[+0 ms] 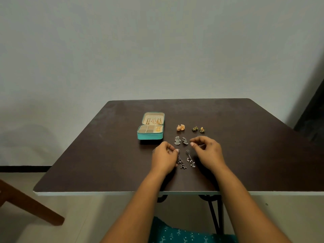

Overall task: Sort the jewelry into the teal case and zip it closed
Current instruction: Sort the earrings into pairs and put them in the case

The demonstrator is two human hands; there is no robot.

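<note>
One teal case (150,135) lies open on the dark worktop (87,155), a little left of the frame's centre, its lid folded back away from the viewer. The lid holds several thin gold pieces; the divided tray has gold items in its right-hand compartment, too small to count.

To the right of the case, loose jewelry is laid out in pairs. One gold pair (181,127) sits touching each other in the upper row, and two small green-and-gold earrings (198,129) lie beside it, slightly apart. Below, two silver fan-shaped earrings (181,140) lie side by side. Lower still are two long silver dangling earrings (190,158) with beaded ends.

The left hand (164,159) is curled, its fingertips pinching the top of the left dangling earring, whose lower part trails on the worktop. The right hand (207,152) is also curled, thumb and fingers brought together near a small silvery glint; whether it actually holds something cannot be told. A blurred greyish shape just above the right hand's knuckles is mostly hidden.

A brown wooden piece (29,204) is cut off at the lower left edge.
</note>
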